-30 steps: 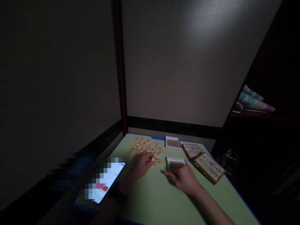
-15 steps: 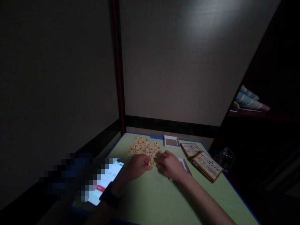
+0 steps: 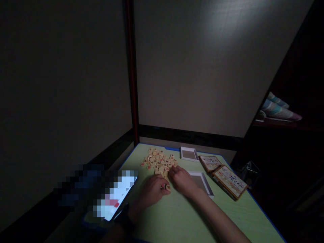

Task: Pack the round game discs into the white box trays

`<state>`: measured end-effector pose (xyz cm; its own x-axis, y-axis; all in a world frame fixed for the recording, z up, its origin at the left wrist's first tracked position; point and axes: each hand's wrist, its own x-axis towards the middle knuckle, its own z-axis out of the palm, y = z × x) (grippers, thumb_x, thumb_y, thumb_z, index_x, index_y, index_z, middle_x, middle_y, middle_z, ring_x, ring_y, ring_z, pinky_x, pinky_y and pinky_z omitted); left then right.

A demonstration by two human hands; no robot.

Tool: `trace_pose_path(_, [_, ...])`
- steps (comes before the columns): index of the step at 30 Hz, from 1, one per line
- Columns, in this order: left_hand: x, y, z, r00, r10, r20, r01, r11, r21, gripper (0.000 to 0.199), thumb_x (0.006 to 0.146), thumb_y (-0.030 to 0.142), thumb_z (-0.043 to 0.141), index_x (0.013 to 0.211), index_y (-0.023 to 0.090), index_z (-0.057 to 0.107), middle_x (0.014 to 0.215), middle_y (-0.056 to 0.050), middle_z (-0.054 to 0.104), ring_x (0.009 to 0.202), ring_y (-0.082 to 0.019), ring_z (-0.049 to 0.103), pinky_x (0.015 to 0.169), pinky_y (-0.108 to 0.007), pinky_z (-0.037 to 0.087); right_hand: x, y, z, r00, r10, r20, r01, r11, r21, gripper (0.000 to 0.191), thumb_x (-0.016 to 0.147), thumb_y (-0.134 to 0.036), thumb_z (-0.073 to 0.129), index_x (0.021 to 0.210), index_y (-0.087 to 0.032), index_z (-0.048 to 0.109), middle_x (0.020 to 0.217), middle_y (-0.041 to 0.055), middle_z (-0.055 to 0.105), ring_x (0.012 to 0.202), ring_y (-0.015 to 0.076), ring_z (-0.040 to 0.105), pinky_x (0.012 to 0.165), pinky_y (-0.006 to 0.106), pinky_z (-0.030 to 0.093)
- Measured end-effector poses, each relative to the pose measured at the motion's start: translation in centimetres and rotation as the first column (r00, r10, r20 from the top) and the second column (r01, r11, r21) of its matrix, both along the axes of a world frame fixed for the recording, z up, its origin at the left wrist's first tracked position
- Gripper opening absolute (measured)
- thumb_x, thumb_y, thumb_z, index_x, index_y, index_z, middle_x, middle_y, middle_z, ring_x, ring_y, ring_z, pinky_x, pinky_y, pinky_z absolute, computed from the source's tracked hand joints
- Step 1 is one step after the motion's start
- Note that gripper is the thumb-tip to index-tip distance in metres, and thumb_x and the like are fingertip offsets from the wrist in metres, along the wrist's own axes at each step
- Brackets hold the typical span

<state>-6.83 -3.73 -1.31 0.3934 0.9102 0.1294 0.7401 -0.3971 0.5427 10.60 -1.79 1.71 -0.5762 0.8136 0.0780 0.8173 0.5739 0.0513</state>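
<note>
Round, pale wooden Chinese chess pieces (image 3: 158, 158) with red and dark characters lie in a loose heap on the green table (image 3: 162, 222). My left hand (image 3: 152, 190), a dark band on its wrist, is closed in front of the heap. Between its thumb and fingers is a Chinese chess piece (image 3: 168, 187), with perhaps another behind it. At the heap's near right edge, my right hand (image 3: 183, 180) has its fingers curled down against the pieces. Its fingertips are hidden, so anything they grip does not show.
An open white-edged box tray (image 3: 209, 189) lies partly under my right forearm; another tray (image 3: 189, 149) sits at the back. Two printed boxes (image 3: 210, 163) (image 3: 230, 181) are at the right. A lit phone (image 3: 118, 195) is at the left, beside walls.
My left hand has come nearer, away from the heap, with the piece in its fingers. My right hand has moved slightly, uncovering more of the near tray. The view has shifted a little left.
</note>
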Motion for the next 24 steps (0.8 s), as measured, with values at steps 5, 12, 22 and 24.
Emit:
trace_pose_path(5, [-0.1, 0.1, -0.5, 1.000, -0.008, 0.004, 0.008, 1.000, 0.010, 0.017, 0.079, 0.027, 0.067, 0.092, 0.023, 0.077, 0.092, -0.003, 0.071, 0.086, -0.019, 0.062, 0.079, -0.029, 0.044, 0.6, -0.1, -0.1, 0.998, 0.019, -0.054, -0.023, 0.997, -0.067, 0.028, 0.088, -0.005, 0.046, 0.105, -0.013, 0.067, 0.106, 0.0131, 0.069, 0.102, 0.0221, 0.059, 0.089, 0.029, 0.040])
trace_pose_path(12, [-0.4, 0.2, -0.5, 1.000, -0.006, -0.006, 0.006, 1.000, -0.017, 0.025, 0.075, 0.029, 0.069, 0.097, 0.022, 0.078, 0.095, -0.005, 0.073, 0.089, -0.022, 0.064, 0.079, -0.031, 0.045, 1.7, 0.3, -0.6, 0.929, -0.055, -0.366, -0.013, 0.983, -0.181, 0.029, 0.080, -0.004, 0.053, 0.098, -0.017, 0.071, 0.092, 0.0068, 0.072, 0.091, 0.0190, 0.062, 0.078, 0.024, 0.042])
trace_pose_path(22, [-0.1, 1.8, 1.6, 0.994, -0.031, -0.109, 0.041, 0.995, 0.090, 0.023, 0.085, 0.014, 0.056, 0.099, 0.020, 0.074, 0.101, -0.007, 0.069, 0.096, -0.021, 0.063, 0.086, -0.030, 0.045, 2.0, 0.8, -0.8, 0.952, 0.109, -0.284, -0.139, 0.987, -0.085, 0.026, 0.080, -0.002, 0.051, 0.075, -0.019, 0.071, 0.074, 0.0024, 0.071, 0.078, 0.0166, 0.059, 0.084, 0.025, 0.040])
trace_pose_path(24, [0.1, 1.8, 1.9, 0.984, -0.049, -0.170, 0.068, 0.992, 0.104, 0.023, 0.086, 0.012, 0.056, 0.098, 0.020, 0.074, 0.104, -0.007, 0.068, 0.098, -0.022, 0.063, 0.087, -0.031, 0.045, 1.9, 0.7, -0.7, 0.962, 0.118, -0.247, -0.139, 0.988, -0.071, 0.027, 0.078, 0.000, 0.051, 0.075, -0.018, 0.071, 0.075, 0.0030, 0.071, 0.078, 0.0167, 0.059, 0.084, 0.026, 0.039])
